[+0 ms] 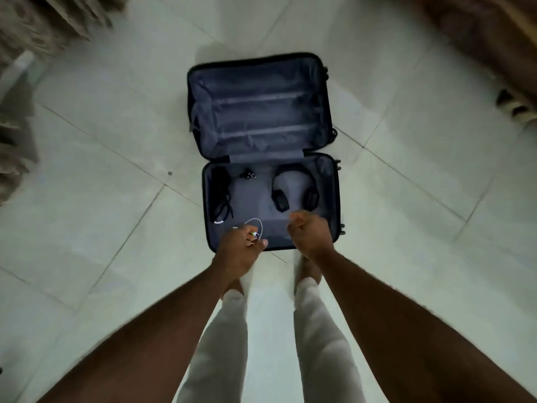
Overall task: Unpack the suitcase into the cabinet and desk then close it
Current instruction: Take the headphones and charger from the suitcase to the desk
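A dark suitcase (334, 199) lies open on the tiled floor, its far half holding nothing that I can see. In the near half lie black headphones (293, 187), a black cable bundle (222, 196) and a small black plug (247, 174). My left hand (239, 248) is over the near left corner and pinches a thin white cable (257, 223) that loops up from my fingers. My right hand (311, 232) hovers over the near edge with its fingers curled and nothing in them.
Pale floor tiles surround the case. A patterned fabric edge (43, 21) shows at the upper left and brown furniture (494, 30) at the upper right. My legs in white trousers (319, 344) stand just behind the case.
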